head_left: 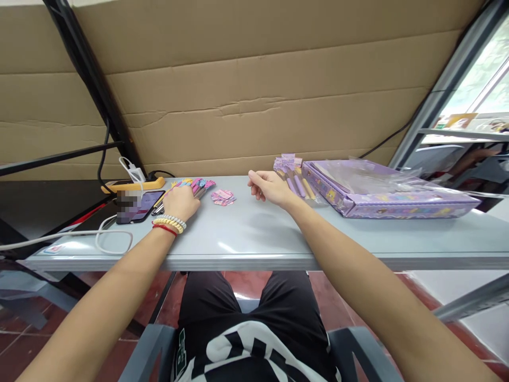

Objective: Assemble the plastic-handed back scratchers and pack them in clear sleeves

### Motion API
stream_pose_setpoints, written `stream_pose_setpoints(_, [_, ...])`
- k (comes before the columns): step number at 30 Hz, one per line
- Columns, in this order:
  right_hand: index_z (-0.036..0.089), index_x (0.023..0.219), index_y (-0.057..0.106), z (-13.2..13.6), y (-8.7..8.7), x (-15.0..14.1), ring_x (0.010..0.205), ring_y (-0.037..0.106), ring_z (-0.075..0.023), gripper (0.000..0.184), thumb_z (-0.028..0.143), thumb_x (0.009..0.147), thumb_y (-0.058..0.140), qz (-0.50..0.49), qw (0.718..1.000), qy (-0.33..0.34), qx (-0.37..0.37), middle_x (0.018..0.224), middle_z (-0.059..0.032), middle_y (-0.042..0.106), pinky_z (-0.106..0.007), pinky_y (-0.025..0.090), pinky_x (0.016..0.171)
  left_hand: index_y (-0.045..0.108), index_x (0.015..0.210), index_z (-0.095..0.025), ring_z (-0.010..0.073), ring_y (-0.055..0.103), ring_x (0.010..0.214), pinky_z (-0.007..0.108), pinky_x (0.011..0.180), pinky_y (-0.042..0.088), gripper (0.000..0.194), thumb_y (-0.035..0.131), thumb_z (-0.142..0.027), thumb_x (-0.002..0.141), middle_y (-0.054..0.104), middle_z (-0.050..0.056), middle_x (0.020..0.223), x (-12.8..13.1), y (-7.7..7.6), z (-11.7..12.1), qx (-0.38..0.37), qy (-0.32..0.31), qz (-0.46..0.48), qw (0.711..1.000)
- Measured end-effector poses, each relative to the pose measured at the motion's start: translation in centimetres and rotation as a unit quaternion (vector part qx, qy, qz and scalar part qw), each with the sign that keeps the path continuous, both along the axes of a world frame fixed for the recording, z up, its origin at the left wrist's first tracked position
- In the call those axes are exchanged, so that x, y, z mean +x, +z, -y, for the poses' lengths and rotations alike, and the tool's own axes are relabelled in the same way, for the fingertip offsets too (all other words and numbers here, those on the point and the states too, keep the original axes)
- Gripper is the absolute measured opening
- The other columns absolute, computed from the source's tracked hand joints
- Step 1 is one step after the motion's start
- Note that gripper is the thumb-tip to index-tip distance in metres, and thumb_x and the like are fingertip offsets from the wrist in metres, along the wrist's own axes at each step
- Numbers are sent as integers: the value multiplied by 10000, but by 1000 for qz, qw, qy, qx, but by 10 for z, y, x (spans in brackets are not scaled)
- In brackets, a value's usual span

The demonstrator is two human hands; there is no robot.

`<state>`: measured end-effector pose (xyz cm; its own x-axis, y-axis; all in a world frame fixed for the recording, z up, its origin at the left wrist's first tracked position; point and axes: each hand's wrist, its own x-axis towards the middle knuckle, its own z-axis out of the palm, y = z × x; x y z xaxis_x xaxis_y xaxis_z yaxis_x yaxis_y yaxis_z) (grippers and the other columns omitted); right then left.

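Note:
My left hand [182,202] is curled over a bundle of pens [202,189] with colourful tops, on the left part of the table; its fingertips are mostly hidden. Right beside it lies a small heap of pink cards [223,197]. My right hand [270,187] hovers over the middle of the table, thumb and fingers drawn together. Whatever it may hold is too small or hidden to tell. Just beyond its wrist are purple and yellow pens [299,184] with lilac printed tops [287,161], lying side by side on clear plastic.
A flat purple printed box [401,206] with clear plastic film [358,178] on top occupies the right. At the left are a phone [147,206], a white charger [135,172], a yellow bar-shaped object [137,185] and a white cable [79,233]. Cardboard [254,101] walls the back.

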<state>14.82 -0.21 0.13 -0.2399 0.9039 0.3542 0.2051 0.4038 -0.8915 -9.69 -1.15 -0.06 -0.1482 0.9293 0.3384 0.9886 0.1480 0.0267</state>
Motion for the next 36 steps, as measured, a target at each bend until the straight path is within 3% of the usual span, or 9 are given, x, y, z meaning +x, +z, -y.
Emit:
stream_pose_setpoints(24, [166,712,572,0,-2,0,435,505,-64,516,670,814,534,63,998,15,-5,591,-2,601,-193,360,402,667,1084,-142,358,614,1042,403,790,469,383,518,-407,851,675,200,1105,-7,-5,-16,16,-10,-11,1000])
stream_pose_setpoints(30, [167,715,572,1,-1,1,436,502,-68,510,664,823,527,66,998,10,3,582,-2,594,-199,360,407,661,1058,-156,343,608,1044,397,816,468,395,545,-461,836,662,194,1115,-6,-4,-15,23,-40,-3,999])
stream_pose_setpoints(36, [169,706,560,4,0,0,442,494,-65,490,643,829,534,67,998,9,-1,585,5,581,-199,354,413,668,971,-183,328,623,1012,382,805,471,289,535,-400,834,667,171,1080,-4,-7,-14,8,-78,-15,997])
